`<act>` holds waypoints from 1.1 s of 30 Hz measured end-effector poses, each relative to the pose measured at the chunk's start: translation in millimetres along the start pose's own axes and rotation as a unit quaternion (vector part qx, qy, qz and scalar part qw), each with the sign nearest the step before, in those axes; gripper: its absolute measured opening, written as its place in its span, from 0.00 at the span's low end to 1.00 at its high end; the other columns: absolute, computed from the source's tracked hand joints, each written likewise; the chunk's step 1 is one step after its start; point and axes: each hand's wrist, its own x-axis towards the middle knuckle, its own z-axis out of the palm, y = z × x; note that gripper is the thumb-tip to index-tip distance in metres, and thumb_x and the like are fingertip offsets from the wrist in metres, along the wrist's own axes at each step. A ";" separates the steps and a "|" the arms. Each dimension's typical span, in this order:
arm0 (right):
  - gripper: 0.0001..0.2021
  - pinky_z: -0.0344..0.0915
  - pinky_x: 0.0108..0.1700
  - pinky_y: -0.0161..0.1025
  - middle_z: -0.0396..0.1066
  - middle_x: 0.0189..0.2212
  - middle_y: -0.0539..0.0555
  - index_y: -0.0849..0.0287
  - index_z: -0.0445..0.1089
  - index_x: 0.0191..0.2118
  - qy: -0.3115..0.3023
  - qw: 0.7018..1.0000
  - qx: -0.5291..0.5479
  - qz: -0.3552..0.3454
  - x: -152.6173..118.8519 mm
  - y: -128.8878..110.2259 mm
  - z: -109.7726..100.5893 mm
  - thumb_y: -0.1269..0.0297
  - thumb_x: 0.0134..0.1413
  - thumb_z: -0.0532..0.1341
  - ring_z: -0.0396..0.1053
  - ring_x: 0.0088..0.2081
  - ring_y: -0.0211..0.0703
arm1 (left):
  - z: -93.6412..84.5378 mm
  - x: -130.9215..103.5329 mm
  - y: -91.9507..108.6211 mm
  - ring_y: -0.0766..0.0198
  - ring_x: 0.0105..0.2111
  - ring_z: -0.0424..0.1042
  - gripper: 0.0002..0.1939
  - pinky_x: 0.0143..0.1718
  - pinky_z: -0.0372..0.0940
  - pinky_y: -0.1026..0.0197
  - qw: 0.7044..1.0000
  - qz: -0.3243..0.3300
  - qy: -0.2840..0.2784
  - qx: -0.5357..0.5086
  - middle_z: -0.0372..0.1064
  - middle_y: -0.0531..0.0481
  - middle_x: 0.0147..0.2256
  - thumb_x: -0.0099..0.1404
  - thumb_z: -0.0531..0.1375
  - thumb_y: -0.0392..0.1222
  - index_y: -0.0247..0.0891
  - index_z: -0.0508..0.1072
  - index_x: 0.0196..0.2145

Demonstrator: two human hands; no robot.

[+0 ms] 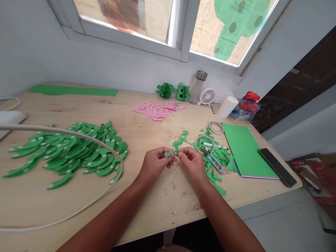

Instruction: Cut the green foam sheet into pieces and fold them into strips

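Between my two hands, above the middle of the table, is a wavy green paper cutout with small pale tape pieces on it. My left hand pinches its lower left end between thumb and fingers. At its lower right edge, the thumb and fingertips of my right hand are pressed together. Just beyond my right hand lie green paper scraps, with scissors and a tape roll on top. Off to the left is a large pile of curved green cutouts, dotted with pale tape pieces.
A white cable loops over the left side. Pink cutouts lie toward the wall, near a glass bottle and a small fan. Green sheets and a phone rest at the right edge.
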 end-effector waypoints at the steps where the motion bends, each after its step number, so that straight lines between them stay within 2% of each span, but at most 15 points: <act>1: 0.09 0.60 0.30 0.35 0.68 0.22 0.48 0.58 0.68 0.26 0.001 1.000 0.001 0.001 0.4 1.4 0.0 0.58 0.45 0.63 0.63 0.25 0.37 | 0.7 -0.3 0.0 0.70 0.19 0.64 0.13 0.22 0.60 0.65 1.000 -0.002 -0.003 -0.001 0.70 0.51 0.20 0.49 0.65 0.49 0.35 0.74 0.23; 4: 0.08 0.58 0.29 0.34 0.65 0.21 0.46 0.58 0.67 0.25 0.011 1.000 0.001 0.001 2.2 4.7 -1.0 0.59 0.44 0.63 0.61 0.24 0.35 | 0.5 -1.6 1.5 0.69 0.21 0.65 0.12 0.22 0.61 0.66 1.000 -0.010 -0.018 -0.010 0.70 0.51 0.21 0.48 0.65 0.45 0.35 0.74 0.28; 7: 0.08 0.56 0.28 0.34 0.64 0.20 0.46 0.58 0.67 0.24 0.026 1.000 0.000 -0.004 4.3 5.0 -2.8 0.59 0.43 0.63 0.59 0.24 0.35 | -4.3 -2.4 5.8 0.64 0.25 0.69 0.17 0.24 0.64 0.63 0.998 -0.023 -0.047 -0.032 0.72 0.49 0.26 0.46 0.64 0.43 0.35 0.74 0.35; 11: 0.08 0.55 0.27 0.34 0.63 0.19 0.46 0.58 0.66 0.23 0.042 0.999 0.000 -0.012 5.6 2.5 -4.0 0.60 0.43 0.63 0.58 0.24 0.35 | -11.7 -1.2 11.2 0.58 0.34 0.72 0.21 0.29 0.70 0.58 0.989 -0.061 -0.101 -0.094 0.74 0.44 0.36 0.48 0.65 0.46 0.37 0.74 0.41; 13: 0.08 0.55 0.27 0.34 0.63 0.19 0.46 0.57 0.66 0.23 0.041 0.999 0.001 -0.014 5.2 1.3 -3.7 0.60 0.42 0.63 0.58 0.24 0.35 | -12.1 -0.2 10.9 0.57 0.35 0.72 0.21 0.28 0.70 0.58 0.990 -0.070 -0.093 -0.079 0.73 0.43 0.36 0.50 0.65 0.51 0.36 0.75 0.39; 15: 0.07 0.55 0.27 0.34 0.64 0.20 0.46 0.58 0.67 0.23 0.035 0.999 0.004 -0.014 4.4 0.5 -3.0 0.61 0.42 0.63 0.58 0.24 0.35 | -10.2 0.7 8.6 0.59 0.31 0.72 0.20 0.26 0.68 0.61 0.995 -0.063 -0.063 -0.043 0.73 0.45 0.31 0.50 0.65 0.54 0.35 0.75 0.34; 18: 0.06 0.56 0.28 0.34 0.65 0.20 0.46 0.58 0.68 0.24 0.029 0.999 0.013 -0.013 3.1 0.1 -2.4 0.62 0.41 0.64 0.59 0.24 0.36 | -7.0 1.6 4.3 0.64 0.26 0.69 0.16 0.24 0.64 0.64 0.998 -0.048 -0.032 -0.014 0.71 0.48 0.24 0.49 0.65 0.52 0.35 0.73 0.28; 21: 0.07 0.57 0.30 0.35 0.67 0.22 0.47 0.58 0.70 0.25 0.040 0.999 0.029 -0.015 2.5 0.5 -2.9 0.60 0.44 0.63 0.61 0.26 0.37 | -5.7 1.8 2.5 0.66 0.24 0.68 0.14 0.23 0.63 0.65 0.999 -0.040 -0.022 -0.005 0.71 0.49 0.22 0.50 0.64 0.51 0.36 0.72 0.25; 26: 0.14 0.59 0.31 0.35 0.70 0.27 0.49 0.57 0.72 0.37 0.081 0.995 0.065 -0.005 4.8 3.4 -4.6 0.52 0.49 0.61 0.64 0.28 0.38 | -3.4 0.4 3.8 0.67 0.22 0.67 0.13 0.22 0.61 0.65 0.999 -0.027 -0.031 0.019 0.70 0.51 0.20 0.49 0.64 0.50 0.36 0.72 0.24; 30: 0.16 0.59 0.31 0.35 0.67 0.25 0.48 0.58 0.71 0.35 0.092 0.993 0.079 0.000 7.5 4.6 -4.9 0.52 0.43 0.66 0.62 0.27 0.37 | -2.0 -1.8 5.1 0.67 0.21 0.67 0.12 0.22 0.61 0.65 0.998 -0.022 -0.054 0.029 0.70 0.51 0.20 0.49 0.63 0.50 0.37 0.72 0.24; 33: 0.18 0.59 0.31 0.34 0.66 0.26 0.47 0.57 0.70 0.37 0.105 0.991 0.087 -0.002 7.8 3.8 -4.9 0.51 0.42 0.67 0.61 0.26 0.36 | -2.6 -3.0 5.9 0.67 0.22 0.67 0.13 0.23 0.62 0.65 0.997 -0.015 -0.066 0.030 0.70 0.51 0.21 0.51 0.62 0.50 0.37 0.72 0.25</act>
